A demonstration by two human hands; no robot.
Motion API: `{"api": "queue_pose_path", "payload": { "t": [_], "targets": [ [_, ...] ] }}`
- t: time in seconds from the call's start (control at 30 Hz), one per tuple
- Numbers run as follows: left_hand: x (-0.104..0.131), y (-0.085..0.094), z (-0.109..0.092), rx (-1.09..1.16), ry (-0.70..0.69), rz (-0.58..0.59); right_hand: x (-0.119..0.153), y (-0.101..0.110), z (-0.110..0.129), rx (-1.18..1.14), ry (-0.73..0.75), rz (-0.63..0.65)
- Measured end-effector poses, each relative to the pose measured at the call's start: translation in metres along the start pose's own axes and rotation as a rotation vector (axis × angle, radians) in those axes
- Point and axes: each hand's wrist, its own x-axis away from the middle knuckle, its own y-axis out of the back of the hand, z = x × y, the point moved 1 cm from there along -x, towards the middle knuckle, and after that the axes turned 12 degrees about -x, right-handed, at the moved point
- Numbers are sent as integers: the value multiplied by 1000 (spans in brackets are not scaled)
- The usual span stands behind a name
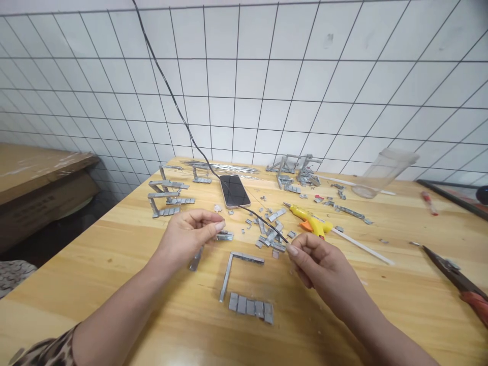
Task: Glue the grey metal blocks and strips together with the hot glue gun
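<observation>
1. Left hand (186, 234): thumb and forefinger tips together above the desk (305, 338), beside a short grey strip (226, 236); I cannot see anything held in this grip.
2. Right hand (324, 259): fingers curled at the black cord (267, 223); from here I cannot tell whether the grip is clamped on it.
3. Cord runs past the phone (235, 191) toward the right hand.
4. Bent grey frame (227, 277) and tile row (250, 307) lie nearer the person.
5. Yellow glue gun (314, 222) lies just beyond the right hand.

The tabletop (183, 310) is smooth wood, the grey slats (250, 307) matt, the phone (235, 191) glossy.
</observation>
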Motion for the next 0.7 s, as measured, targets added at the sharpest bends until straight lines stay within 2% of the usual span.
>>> {"api": "queue_pose_path", "payload": {
  "t": [0.17,0.4,0.7],
  "targets": [
    [-4,4,-1,82,4,-88,3,0,2,-102,17,-8],
    [-5,5,3,109,-29,-71,6,1,7,-86,63,15],
    [-5,5,10,30,-77,-71,5,5,5,69,103,36]
  ]
}}
